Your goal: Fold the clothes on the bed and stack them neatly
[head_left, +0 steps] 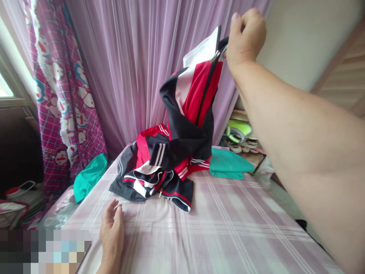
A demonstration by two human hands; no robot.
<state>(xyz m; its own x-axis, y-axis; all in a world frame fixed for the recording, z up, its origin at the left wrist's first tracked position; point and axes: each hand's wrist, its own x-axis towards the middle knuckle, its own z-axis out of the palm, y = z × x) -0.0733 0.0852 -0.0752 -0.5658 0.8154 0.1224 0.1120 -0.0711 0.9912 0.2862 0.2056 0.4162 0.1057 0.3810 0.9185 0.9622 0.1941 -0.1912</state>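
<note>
My right hand point(248, 36) is raised at the upper right, its fingers closed on a black, red and white zip jacket point(194, 129). The jacket hangs bunched from this grip, its zip strip and a white inner part showing near the top. Its lower end meets a heap of dark garments point(128, 189) with red and white trim, so where one ends and the other begins is hard to tell. Low on the left, my left hand point(112, 222) holds nothing. Its fingers are slightly curled and apart, just in front of the heap.
A pale plaid cloth point(228, 224) covers the table. Folded teal fabric point(230, 163) lies at the back right; another teal piece point(90, 177) sits at the left edge. Purple curtains point(119, 68) hang behind. Shoes point(235, 146) stand on a rack beyond the right corner.
</note>
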